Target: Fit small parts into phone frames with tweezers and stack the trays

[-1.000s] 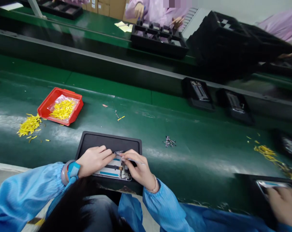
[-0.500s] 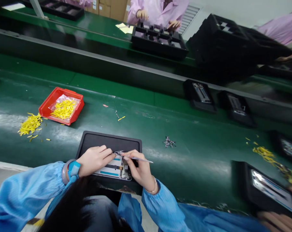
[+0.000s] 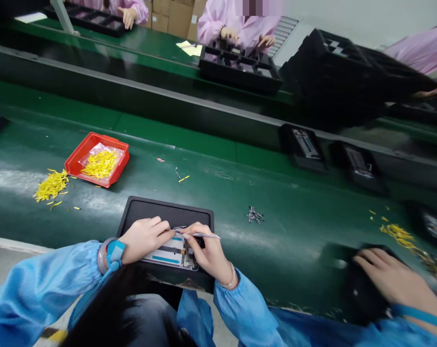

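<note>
In the head view, my right hand (image 3: pixel 207 248) holds slim metal tweezers (image 3: pixel 207 235), their tip pointing left at the top edge of an opened phone (image 3: pixel 162 254). The phone shows a pale inner plate with blue strips and a small circuit area at its right end. It lies in a shallow black tray (image 3: pixel 146 207) close to my body. My left hand (image 3: pixel 146 240) covers the phone's upper left, fingers closed together and reaching to the tweezers' tip. Whatever those fingertips pinch is hidden.
A red bin (image 3: pixel 77 161) holds yellow strips, with a yellow pile (image 3: pixel 51 185) beside it. Small metal parts (image 3: pixel 254 215) lie right of my tray. A co-worker's hand (image 3: pixel 388 272) rests over another black tray at right. Trays with devices (image 3: pixel 305 144) stand farther back.
My hands stay nearly in place, the tweezers tilting slightly. At right, a co-worker's hand now covers a tray whose device showed before. The whole view has shifted a little.
</note>
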{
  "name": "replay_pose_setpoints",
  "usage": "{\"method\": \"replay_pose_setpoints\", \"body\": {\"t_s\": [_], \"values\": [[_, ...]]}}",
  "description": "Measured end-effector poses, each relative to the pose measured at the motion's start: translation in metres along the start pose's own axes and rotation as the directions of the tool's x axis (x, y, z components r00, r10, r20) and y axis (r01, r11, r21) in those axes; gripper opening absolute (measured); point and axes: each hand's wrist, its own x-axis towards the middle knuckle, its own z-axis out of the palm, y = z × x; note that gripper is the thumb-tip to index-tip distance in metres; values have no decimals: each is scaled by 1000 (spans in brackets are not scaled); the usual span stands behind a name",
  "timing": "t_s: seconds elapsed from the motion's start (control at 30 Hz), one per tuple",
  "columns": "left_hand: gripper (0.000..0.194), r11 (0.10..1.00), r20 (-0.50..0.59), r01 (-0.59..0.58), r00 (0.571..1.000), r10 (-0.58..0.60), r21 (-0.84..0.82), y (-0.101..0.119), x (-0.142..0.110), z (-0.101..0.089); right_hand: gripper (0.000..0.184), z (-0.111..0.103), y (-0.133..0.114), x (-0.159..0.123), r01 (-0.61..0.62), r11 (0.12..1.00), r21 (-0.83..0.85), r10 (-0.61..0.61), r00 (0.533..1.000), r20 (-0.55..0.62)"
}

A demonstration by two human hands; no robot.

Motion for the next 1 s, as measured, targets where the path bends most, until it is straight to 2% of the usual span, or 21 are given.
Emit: {"method": "replay_pose_setpoints", "body": {"t_s": [0.33,0.47,0.7,0.87,1.0], "values": [[16,1000,-32,-2,999,2,-13,0,0,1,18,1,-1,-4,-1,1000,-31,-2,996,-92],[15,1000,-67,-3,998,2,-19,-1,0,2,17,1,-1,-3,11,999,-43,-14,997,-74],[17,1000,-17,14,1000,-15,-24,0,0,2,17,1,1,-3,42,998,-45,-43,999,-22],[17,998,-39,33,999,-35,-47,1,1,3,15,0,0,-1,47,995,-89,-48,999,-5],[18,986,-83,117,988,-127,-123,2,2,7,14,1,0,0,43,994,-97,-45,999,-24]]}}
